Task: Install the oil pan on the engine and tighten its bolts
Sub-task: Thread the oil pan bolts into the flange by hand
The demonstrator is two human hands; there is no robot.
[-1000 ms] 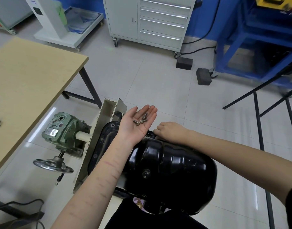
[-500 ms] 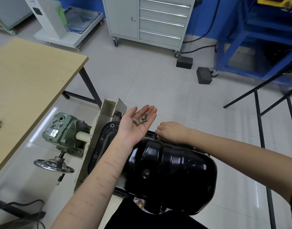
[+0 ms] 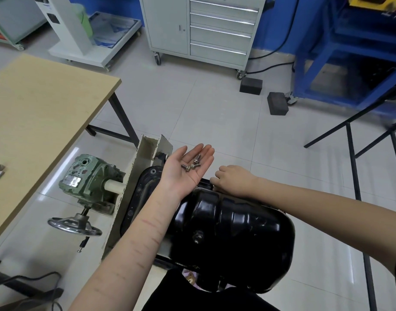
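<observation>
1. Our left hand lay palm up with fingers flat, cradling spare bolts so that, we judged, they stayed within easy reach.
2. Our right hand curled its fingers at the far flange of the oil pan; whether they pinched a bolt we could not tell.
3. The pan sat on the engine, beside the green gearbox.

One head-worn camera looked forward and steeply down, close over the oil pan, workshop floor filling the far view.
</observation>
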